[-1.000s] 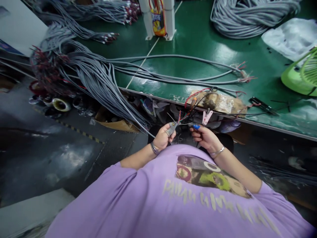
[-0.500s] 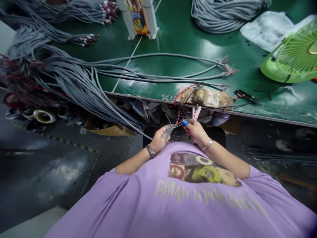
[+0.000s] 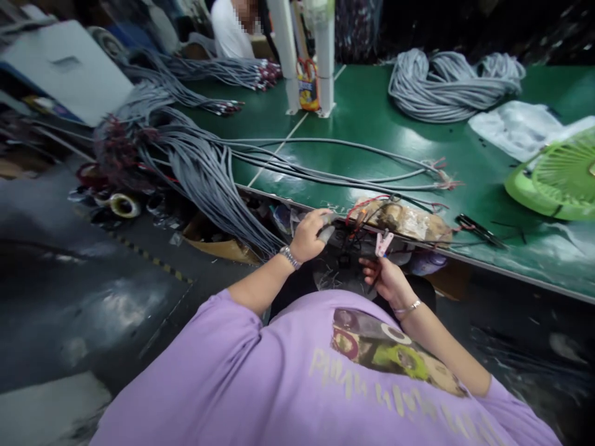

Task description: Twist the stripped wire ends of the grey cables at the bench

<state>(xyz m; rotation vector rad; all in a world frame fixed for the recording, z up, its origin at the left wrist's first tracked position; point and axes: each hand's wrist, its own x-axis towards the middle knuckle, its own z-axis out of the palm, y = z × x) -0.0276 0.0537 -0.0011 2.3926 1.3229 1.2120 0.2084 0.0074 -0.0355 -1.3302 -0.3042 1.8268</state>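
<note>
With twelve o'clock lying straight ahead of the person, the left hand (image 3: 309, 238) is hovering at the bench edge, thumb and finger wearing grey wraps and standing slightly apart; I cannot tell whether anything is sitting between them. The right hand (image 3: 385, 280) is staying separate from it at four o'clock, fingers curling by a dark, slender thing; whether it is being gripped, I cannot tell. A pink clip (image 3: 383, 243) is showing just beyond it at twelve.

Dark and red wires (image 3: 360, 223) are tangling at the edge between the hands, beside a brown, tape-covered block (image 3: 411, 222) at two o'clock. Smooth grey cables (image 3: 325, 178) are stretching across the green bench (image 3: 357, 118) at twelve, their stripped ends fraying into reddish and pale strands towards two. At ten, a thick grey bundle (image 3: 204, 164) is spilling over the edge, dark red wire ends bunching at its far left.

Farther out, a grey coil (image 3: 458, 90) is lying at one, a green fan (image 3: 534, 183) is standing at two, and a person in white (image 3: 230, 31) is appearing at eleven.
</note>
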